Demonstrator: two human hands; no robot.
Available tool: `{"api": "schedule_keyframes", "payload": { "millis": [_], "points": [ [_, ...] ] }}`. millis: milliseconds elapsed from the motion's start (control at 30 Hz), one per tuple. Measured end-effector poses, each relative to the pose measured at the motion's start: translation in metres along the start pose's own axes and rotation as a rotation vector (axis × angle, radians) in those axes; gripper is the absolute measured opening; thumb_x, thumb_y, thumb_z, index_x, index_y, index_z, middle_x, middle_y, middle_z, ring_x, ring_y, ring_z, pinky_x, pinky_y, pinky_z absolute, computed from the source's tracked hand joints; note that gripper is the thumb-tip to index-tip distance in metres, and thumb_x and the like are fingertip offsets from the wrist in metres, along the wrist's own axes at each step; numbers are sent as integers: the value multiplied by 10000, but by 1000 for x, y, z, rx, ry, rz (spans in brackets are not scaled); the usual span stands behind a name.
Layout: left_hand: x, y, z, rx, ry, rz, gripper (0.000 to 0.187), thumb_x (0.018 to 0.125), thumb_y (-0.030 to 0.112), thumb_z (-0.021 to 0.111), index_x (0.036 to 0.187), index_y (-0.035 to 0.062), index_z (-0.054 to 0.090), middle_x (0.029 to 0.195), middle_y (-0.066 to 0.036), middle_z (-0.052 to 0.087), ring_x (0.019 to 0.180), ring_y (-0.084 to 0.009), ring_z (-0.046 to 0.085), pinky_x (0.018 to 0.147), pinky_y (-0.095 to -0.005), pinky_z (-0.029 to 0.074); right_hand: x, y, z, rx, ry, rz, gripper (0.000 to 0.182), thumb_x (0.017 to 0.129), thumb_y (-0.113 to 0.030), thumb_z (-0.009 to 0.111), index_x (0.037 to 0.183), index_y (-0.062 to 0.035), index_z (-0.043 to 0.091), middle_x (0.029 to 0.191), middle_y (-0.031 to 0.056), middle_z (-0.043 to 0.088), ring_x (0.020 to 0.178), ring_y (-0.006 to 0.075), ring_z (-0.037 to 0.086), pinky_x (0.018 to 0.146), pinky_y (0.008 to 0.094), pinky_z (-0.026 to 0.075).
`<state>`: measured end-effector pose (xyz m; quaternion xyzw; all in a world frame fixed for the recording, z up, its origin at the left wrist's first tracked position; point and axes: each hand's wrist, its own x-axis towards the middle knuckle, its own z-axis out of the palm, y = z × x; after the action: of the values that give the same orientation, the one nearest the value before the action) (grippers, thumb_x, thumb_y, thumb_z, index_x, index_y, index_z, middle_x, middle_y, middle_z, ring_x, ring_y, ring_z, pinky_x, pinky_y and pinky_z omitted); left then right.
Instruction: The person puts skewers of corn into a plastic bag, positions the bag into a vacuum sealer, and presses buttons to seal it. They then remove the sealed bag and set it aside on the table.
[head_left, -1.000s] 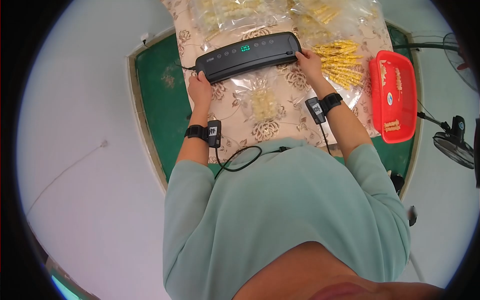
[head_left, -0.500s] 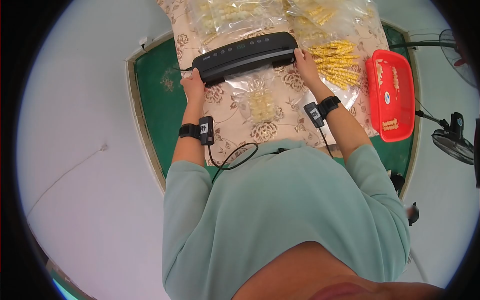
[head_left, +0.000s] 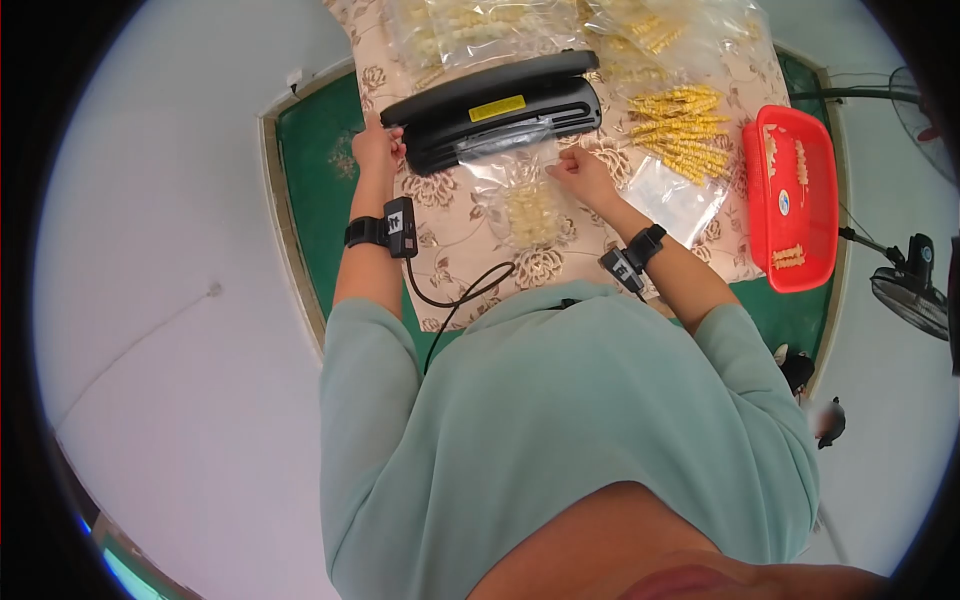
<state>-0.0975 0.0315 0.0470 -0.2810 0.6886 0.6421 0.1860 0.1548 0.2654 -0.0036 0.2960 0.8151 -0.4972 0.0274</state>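
A black vacuum sealer (head_left: pixel 440 138) lies across the table with its lid (head_left: pixel 480 82) raised, a yellow label showing inside. The mouth of a clear plastic bag (head_left: pixel 532 205) rests on the sealer's front part; pale yellow pieces sit in the bag's lower half. At the sealer's left end, my left hand (head_left: pixel 378 150) is closed with curled fingers against its edge and lid corner. My right hand (head_left: pixel 588 178) is at the bag's upper right edge, fingertips pinched together on the plastic.
Yellow twisted sticks (head_left: pixel 682 130) lie in a pile right of the sealer, beside a flat clear bag (head_left: pixel 675 200). Larger filled bags (head_left: pixel 480 30) are at the back. A red basket (head_left: pixel 818 230) with a few pieces stands at the right, near a fan (head_left: pixel 912 285).
The sealer's lid has swung up from closed to open. My right hand has left the sealer's right end and moved down and left to the bag. My left hand stays at the left end.
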Motion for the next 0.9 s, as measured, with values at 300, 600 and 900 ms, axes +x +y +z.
{"api": "schedule_keyframes", "payload": {
  "millis": [300, 600, 900],
  "points": [
    [-19, -57, -34, 99, -333, -14, 345, 952, 354, 526, 970, 10, 538, 688, -66, 584, 485, -139, 521, 514, -284, 507, 7, 2, -7, 506, -383, 197, 194, 877, -260, 648, 980, -100, 605, 856, 2, 604, 786, 108, 575, 681, 315, 520],
    [-100, -107, -25, 326, -933, -112, 373, 898, 298, 639, 1181, 61, 582, 1011, 13, 641, 915, -78, 587, 818, -257, 479, -11, -31, -24, 784, -474, 327, 100, 974, -242, 517, 1021, -155, 529, 1054, -19, 604, 934, 85, 563, 725, 271, 496],
    [-106, -101, 5, 504, -929, 65, 316, 936, 260, 585, 1162, 39, 600, 918, 14, 618, 768, -59, 557, 647, -223, 485, -36, -35, -51, 479, -411, 151, 266, 911, -269, 609, 1113, -103, 566, 964, 1, 596, 849, 89, 567, 665, 268, 525]
  ]
}}
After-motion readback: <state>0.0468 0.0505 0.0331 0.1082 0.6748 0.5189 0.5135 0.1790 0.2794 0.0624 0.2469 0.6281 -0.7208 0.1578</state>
